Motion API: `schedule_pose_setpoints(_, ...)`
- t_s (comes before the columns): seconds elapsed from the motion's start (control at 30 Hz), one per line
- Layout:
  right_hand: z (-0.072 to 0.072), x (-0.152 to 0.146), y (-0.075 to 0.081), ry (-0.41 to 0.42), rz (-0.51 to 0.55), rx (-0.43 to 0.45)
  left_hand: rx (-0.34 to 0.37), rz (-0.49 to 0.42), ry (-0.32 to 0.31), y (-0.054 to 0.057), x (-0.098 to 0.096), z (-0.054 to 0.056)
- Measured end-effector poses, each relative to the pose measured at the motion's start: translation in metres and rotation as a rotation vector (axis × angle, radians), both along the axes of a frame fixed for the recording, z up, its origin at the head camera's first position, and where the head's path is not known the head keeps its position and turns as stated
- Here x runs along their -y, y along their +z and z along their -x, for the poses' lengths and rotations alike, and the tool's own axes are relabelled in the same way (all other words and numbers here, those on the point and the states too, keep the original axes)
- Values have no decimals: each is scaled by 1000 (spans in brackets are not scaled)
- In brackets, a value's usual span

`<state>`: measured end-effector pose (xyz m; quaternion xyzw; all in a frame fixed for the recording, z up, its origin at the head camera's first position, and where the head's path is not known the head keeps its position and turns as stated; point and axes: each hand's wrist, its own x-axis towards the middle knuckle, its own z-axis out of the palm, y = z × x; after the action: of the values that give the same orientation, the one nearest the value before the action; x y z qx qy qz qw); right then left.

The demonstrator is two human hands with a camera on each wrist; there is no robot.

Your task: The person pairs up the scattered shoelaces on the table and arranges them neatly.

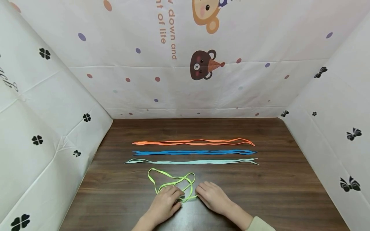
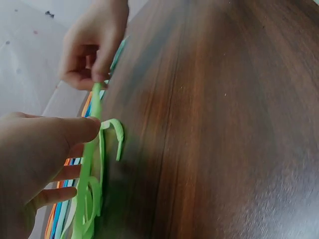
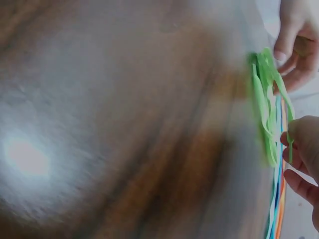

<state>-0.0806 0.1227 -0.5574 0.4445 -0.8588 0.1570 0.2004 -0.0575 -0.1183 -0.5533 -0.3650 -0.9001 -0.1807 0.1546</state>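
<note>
A lime-green flat shoelace [image 1: 190,183] lies in loose loops on the brown table in the head view. My right hand [image 1: 212,197] pinches one part of it between thumb and fingertips, at the right side of the loops. The left hand [image 1: 166,202] is over the near left part of the loops, its thumb and forefinger apart. In the left wrist view, the left thumb [image 2: 82,129] lies against the green lace, which runs up to the right hand [image 2: 92,55]. From the right wrist view, the left hand [image 3: 299,45] has its fingers beside the loops.
Beyond the green lace lie three flat bundles side by side: pale mint laces [image 1: 190,162], blue laces [image 1: 193,152] and orange laces [image 1: 193,141]. White printed cloth walls [image 1: 130,93] border the wooden table [image 1: 274,192] at the back and both sides.
</note>
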Motion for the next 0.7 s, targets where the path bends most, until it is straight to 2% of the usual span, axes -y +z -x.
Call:
schedule_pose_setpoints(0.23,9,-5,13,-13,58,-12,9,2,-8,-3,-6,1)
schedule_pose_setpoints(0.47,17,-14,19,-68,60,-23,-63,-12,9,-3,-6,3)
schedule_pose_setpoints(0.7,24,-25,22,-112,61,-21,-31,-34,16,0,1,5)
